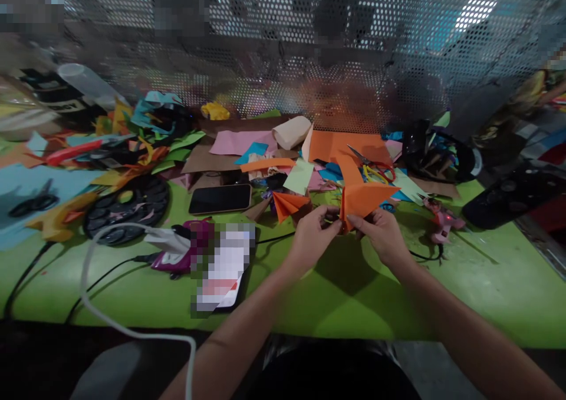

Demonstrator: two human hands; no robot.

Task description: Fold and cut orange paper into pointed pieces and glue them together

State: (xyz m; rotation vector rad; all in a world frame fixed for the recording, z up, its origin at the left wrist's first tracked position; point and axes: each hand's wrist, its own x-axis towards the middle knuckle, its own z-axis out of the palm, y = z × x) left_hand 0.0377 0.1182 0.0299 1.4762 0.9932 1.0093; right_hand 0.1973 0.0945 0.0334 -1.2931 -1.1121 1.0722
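Both my hands hold a folded orange paper (pixel 367 198) above the green table. My left hand (pixel 315 238) pinches its lower left edge with thumb and fingers. On the other side, my right hand (pixel 384 235) grips the lower fold, its thumb pressed on the front. A smaller pleated orange paper piece (pixel 287 205) shows just beyond my left hand; whether it is joined to the held paper I cannot tell. Behind the held paper lie scissors with red and yellow handles (pixel 379 173). A pink glue gun (pixel 442 220) stands to the right of my right hand.
A dark phone (pixel 220 199) and a lit phone (pixel 227 264) lie to the left. Near them are a purple power strip (pixel 183 247), a white cable (pixel 86 270), a black round tray (pixel 128 208) and a yellow glue gun (pixel 62 218). Paper scraps line the perforated metal screen (pixel 265 46).
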